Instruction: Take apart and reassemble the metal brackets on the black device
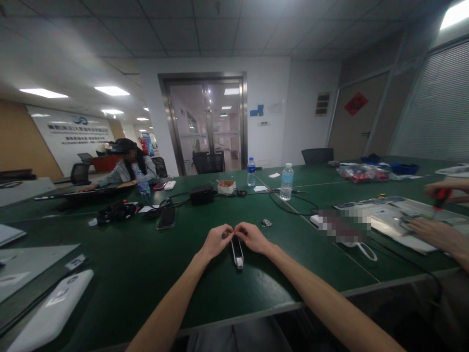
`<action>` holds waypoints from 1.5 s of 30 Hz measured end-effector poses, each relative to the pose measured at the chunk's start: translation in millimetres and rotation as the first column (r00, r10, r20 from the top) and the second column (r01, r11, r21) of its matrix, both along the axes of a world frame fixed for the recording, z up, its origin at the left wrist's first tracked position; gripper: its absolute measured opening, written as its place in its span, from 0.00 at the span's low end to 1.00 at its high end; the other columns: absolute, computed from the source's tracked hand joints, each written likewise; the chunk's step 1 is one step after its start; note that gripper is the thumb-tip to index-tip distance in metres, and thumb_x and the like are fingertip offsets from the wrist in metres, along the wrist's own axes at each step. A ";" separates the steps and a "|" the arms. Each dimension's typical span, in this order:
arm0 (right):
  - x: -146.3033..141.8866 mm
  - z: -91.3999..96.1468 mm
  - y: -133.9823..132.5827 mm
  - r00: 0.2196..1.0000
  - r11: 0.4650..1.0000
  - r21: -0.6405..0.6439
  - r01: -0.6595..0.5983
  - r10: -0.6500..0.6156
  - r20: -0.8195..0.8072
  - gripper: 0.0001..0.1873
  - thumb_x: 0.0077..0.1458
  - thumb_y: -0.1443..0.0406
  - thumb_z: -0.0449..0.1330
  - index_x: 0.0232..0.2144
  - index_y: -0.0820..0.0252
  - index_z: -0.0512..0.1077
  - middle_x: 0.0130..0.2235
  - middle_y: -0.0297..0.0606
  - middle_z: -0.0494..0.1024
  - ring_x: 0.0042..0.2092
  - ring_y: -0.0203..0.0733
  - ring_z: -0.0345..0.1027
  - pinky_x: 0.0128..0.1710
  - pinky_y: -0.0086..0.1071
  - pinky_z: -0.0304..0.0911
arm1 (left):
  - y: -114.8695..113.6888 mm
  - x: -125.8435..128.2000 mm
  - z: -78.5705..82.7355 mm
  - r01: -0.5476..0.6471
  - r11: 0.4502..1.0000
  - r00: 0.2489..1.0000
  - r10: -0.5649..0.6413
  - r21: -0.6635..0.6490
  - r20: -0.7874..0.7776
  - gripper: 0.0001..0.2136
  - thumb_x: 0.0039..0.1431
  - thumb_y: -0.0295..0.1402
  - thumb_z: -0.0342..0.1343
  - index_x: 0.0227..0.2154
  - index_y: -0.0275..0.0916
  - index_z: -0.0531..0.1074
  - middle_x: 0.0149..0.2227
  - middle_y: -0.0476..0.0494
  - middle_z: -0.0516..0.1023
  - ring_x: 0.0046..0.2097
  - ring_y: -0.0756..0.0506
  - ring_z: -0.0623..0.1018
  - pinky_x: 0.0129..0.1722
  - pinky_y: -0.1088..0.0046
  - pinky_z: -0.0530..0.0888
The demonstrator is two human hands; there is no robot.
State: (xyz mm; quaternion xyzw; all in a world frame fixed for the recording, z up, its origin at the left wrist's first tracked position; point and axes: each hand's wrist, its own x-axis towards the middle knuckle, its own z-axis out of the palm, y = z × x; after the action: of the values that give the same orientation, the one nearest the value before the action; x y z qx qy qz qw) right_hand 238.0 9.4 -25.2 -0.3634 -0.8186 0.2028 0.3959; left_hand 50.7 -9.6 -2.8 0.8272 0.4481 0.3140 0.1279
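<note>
A slim black and white device (237, 250) lies lengthwise on the green table (154, 274) in front of me. My left hand (216, 240) and my right hand (252, 237) meet at its far end, both with fingers pinched together on that end. What sits between the fingertips is too small to make out. A small dark part (266, 223) lies on the table just beyond my right hand.
A phone (167, 218), tangled cables (116, 212), a black box (201, 194), a small carton (226, 187) and two water bottles (287, 182) stand further back. A seated person (126, 168) is far left. Another person's hands (437, 234) work with a red screwdriver (441, 195) at right. A white case (54, 313) lies near left.
</note>
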 end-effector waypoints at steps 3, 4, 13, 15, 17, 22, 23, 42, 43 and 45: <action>-0.1 1.1 -0.4 1.000 1.000 -0.003 -0.006 0.006 -0.008 0.05 0.57 0.67 0.55 0.33 0.60 0.71 0.31 0.34 0.73 0.33 0.35 0.65 0.34 0.28 0.60 | 1.2 -0.1 -0.4 -0.016 1.000 1.000 0.016 0.006 -0.006 0.08 0.59 0.36 0.51 0.35 0.39 0.72 0.32 0.48 0.76 0.32 0.49 0.74 0.35 0.73 0.71; 0.0 1.5 -0.3 1.000 1.000 0.001 -0.004 0.004 -0.008 0.05 0.57 0.67 0.55 0.33 0.61 0.71 0.31 0.34 0.73 0.33 0.35 0.65 0.34 0.28 0.61 | 2.0 -0.5 -0.4 -0.027 1.000 1.000 0.027 0.009 -0.015 0.08 0.59 0.35 0.51 0.35 0.39 0.72 0.32 0.48 0.76 0.31 0.49 0.74 0.35 0.73 0.71; 7.1 0.8 6.8 0.980 0.985 0.061 0.164 -0.169 0.101 0.05 0.56 0.70 0.55 0.33 0.61 0.71 0.33 0.37 0.75 0.34 0.36 0.66 0.35 0.29 0.60 | 15.5 -20.5 -5.9 -0.184 0.979 0.956 0.200 0.093 -0.215 0.08 0.59 0.29 0.50 0.38 0.39 0.73 0.38 0.45 0.77 0.38 0.47 0.75 0.40 0.72 0.70; 8.6 -1.7 9.1 0.962 0.977 0.046 0.210 -0.215 0.167 0.05 0.56 0.69 0.55 0.33 0.61 0.72 0.34 0.38 0.75 0.34 0.37 0.67 0.35 0.29 0.59 | 16.3 -22.5 -6.5 -0.188 0.979 0.944 0.203 0.082 -0.259 0.08 0.59 0.29 0.50 0.38 0.39 0.73 0.38 0.45 0.77 0.38 0.47 0.75 0.39 0.72 0.70; 9.6 -4.1 10.8 0.942 0.969 0.027 0.245 -0.244 0.230 0.06 0.57 0.68 0.54 0.33 0.61 0.72 0.35 0.39 0.76 0.36 0.38 0.68 0.36 0.29 0.58 | 15.3 -22.2 -5.3 -0.180 0.981 0.938 0.191 0.064 -0.290 0.08 0.60 0.30 0.50 0.38 0.39 0.73 0.38 0.45 0.77 0.39 0.46 0.76 0.39 0.72 0.70; 10.5 -7.0 13.2 0.922 0.969 -0.023 0.247 -0.228 0.313 0.07 0.56 0.68 0.54 0.35 0.59 0.72 0.37 0.38 0.77 0.38 0.39 0.69 0.36 0.29 0.57 | 10.9 -18.5 -0.4 -0.145 0.988 0.934 0.153 0.047 -0.323 0.09 0.60 0.30 0.49 0.38 0.39 0.74 0.38 0.45 0.77 0.39 0.46 0.76 0.40 0.72 0.70; 10.5 -7.2 13.5 0.922 0.969 -0.025 0.244 -0.224 0.316 0.07 0.56 0.68 0.54 0.35 0.59 0.72 0.37 0.38 0.77 0.38 0.39 0.69 0.36 0.28 0.57 | 10.5 -18.3 0.2 -0.141 0.989 0.934 0.149 0.047 -0.325 0.09 0.60 0.30 0.49 0.38 0.39 0.74 0.38 0.45 0.77 0.39 0.46 0.76 0.40 0.72 0.70; 10.8 -8.7 14.1 0.922 0.973 -0.037 0.228 -0.204 0.329 0.08 0.54 0.69 0.55 0.37 0.59 0.72 0.35 0.36 0.76 0.36 0.37 0.67 0.35 0.28 0.56 | 11.7 -19.0 -0.5 -0.090 0.996 0.938 0.091 0.020 -0.334 0.08 0.57 0.30 0.51 0.38 0.39 0.73 0.37 0.46 0.77 0.38 0.46 0.75 0.38 0.73 0.70; 11.0 -9.5 14.6 0.924 0.974 -0.035 0.224 -0.201 0.325 0.08 0.54 0.69 0.55 0.37 0.59 0.72 0.35 0.36 0.76 0.36 0.37 0.67 0.35 0.28 0.56 | 11.8 -19.3 -0.9 -0.087 0.996 0.939 0.089 0.019 -0.333 0.08 0.58 0.30 0.51 0.38 0.40 0.73 0.37 0.45 0.77 0.39 0.46 0.75 0.38 0.73 0.70; 11.4 -10.9 15.7 0.926 0.975 -0.030 0.218 -0.197 0.322 0.08 0.54 0.68 0.55 0.37 0.59 0.72 0.35 0.36 0.76 0.37 0.38 0.67 0.35 0.28 0.55 | 11.9 -19.7 -1.4 -0.087 0.996 0.938 0.087 0.016 -0.335 0.09 0.59 0.31 0.50 0.39 0.40 0.73 0.38 0.45 0.77 0.39 0.46 0.75 0.38 0.73 0.70</action>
State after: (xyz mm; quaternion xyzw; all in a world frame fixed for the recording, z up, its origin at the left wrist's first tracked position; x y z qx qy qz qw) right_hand 249.5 25.1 -36.1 -0.4886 -0.8214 0.1254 0.2662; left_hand 31.0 2.3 -4.2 0.8479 0.4995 0.1741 0.0355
